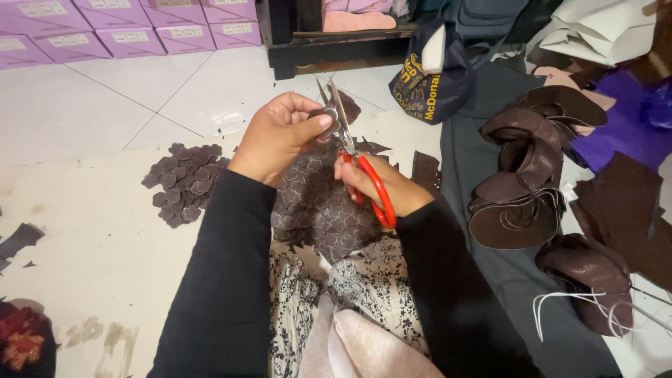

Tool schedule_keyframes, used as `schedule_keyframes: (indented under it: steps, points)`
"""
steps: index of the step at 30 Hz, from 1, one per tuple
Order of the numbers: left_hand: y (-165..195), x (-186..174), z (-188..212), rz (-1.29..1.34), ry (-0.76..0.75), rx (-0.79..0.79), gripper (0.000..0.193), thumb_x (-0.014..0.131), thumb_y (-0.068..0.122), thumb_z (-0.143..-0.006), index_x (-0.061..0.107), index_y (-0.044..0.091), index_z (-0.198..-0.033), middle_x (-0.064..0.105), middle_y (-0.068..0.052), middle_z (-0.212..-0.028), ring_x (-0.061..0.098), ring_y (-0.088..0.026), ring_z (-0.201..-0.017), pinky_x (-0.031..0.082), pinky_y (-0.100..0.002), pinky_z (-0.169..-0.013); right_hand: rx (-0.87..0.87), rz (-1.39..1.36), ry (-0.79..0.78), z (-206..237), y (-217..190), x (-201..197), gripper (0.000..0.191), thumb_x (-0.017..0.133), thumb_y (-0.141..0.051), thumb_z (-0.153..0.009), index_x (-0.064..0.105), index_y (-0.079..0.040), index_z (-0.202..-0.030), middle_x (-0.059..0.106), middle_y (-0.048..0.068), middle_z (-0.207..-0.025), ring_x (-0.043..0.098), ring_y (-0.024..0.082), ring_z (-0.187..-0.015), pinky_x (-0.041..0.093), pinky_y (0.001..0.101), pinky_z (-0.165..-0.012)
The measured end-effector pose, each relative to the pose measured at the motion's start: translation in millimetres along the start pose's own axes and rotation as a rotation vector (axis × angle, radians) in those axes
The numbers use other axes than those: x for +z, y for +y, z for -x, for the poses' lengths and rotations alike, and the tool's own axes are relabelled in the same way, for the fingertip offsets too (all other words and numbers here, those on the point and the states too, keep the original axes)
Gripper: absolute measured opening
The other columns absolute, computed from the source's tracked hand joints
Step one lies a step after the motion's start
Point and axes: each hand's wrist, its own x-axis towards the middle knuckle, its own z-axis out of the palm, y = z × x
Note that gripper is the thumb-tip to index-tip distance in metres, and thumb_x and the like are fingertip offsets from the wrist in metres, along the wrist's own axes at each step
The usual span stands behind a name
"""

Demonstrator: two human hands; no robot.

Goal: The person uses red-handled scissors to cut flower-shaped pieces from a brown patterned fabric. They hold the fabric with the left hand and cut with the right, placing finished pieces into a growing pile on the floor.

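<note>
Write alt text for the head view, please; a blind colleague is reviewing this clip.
Seen from above, a person's right hand works red-handled scissors, blades apart, on a small brown fabric piece pinched by the left hand. A marked brown sheet lies on the lap, and a pile of cut flower shapes sits to the left on the floor.

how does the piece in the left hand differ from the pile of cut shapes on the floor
The piece in the left hand is single and held up against the open blades of the red-handled scissors; the pile of cut shapes is many pieces lying loose on the floor, touched by neither hand. The held piece looks partly uncut and irregular; the pile's pieces are finished, scalloped flower-like shapes. Both are the same dark brown material.
</note>
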Motion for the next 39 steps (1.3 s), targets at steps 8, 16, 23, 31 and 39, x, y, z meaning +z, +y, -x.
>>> schedule_keyframes:
  steps: [8, 16, 23, 31, 39]
  points:
    - [-14.6, 16.2, -8.2, 0.021, 0.228, 0.122, 0.015, 0.075, 0.004, -0.090, 0.061, 0.005, -0.096, 0.069, 0.000, -0.082, 0.062, -0.005, -0.069, 0.047, -0.020, -0.058, 0.005, 0.137, 0.117, -9.7, 5.4, 1.1, 0.053, 0.049, -0.059, -0.102, 0.057, -0.007, -0.099, 0.048, -0.001, -0.077, 0.050, 0.010, -0.067, 0.043, 0.0260, -0.060]
    - [-18.4, 20.2, -8.6, 0.082, 0.220, 0.193, 0.015, 0.073, 0.002, -0.091, 0.060, 0.006, -0.096, 0.070, 0.000, -0.086, 0.062, -0.005, -0.073, 0.047, -0.019, -0.061, -0.004, 0.114, 0.081, -6.9, 6.2, -5.3, 0.050, 0.046, -0.055, -0.104, 0.057, -0.006, -0.100, 0.051, 0.001, -0.080, 0.053, 0.011, -0.070, 0.046, 0.0265, -0.063]
    - [-18.3, 20.8, -8.4, 0.102, 0.188, 0.187, 0.013, 0.070, 0.000, -0.096, 0.060, 0.005, -0.101, 0.070, -0.001, -0.090, 0.063, -0.005, -0.077, 0.051, -0.019, -0.067, 0.096, -0.103, 0.040, -6.2, -2.4, 0.0, 0.054, 0.044, -0.057, -0.104, 0.058, -0.005, -0.102, 0.052, 0.002, -0.082, 0.053, 0.012, -0.074, 0.046, 0.0261, -0.067]
    - [-10.4, 19.6, -11.0, 0.249, 0.190, 0.217, 0.016, 0.068, 0.000, -0.096, 0.058, 0.002, -0.109, 0.071, -0.006, -0.097, 0.065, -0.008, -0.077, 0.052, -0.021, -0.067, 0.139, -0.071, 0.022, -0.4, -7.7, -0.6, 0.052, 0.046, -0.056, -0.102, 0.061, -0.006, -0.106, 0.052, 0.000, -0.084, 0.053, 0.011, -0.074, 0.046, 0.0249, -0.066]
    - [6.9, 3.3, -6.2, 0.356, 0.289, 0.239, 0.035, 0.071, -0.005, -0.093, 0.051, 0.002, -0.121, 0.072, -0.010, -0.099, 0.066, -0.011, -0.077, 0.054, -0.021, -0.065, 0.063, -0.055, -0.003, -3.3, -0.3, -2.1, 0.049, 0.047, -0.053, -0.105, 0.059, -0.006, -0.097, 0.049, 0.000, -0.079, 0.049, 0.009, -0.068, 0.043, 0.0251, -0.059]
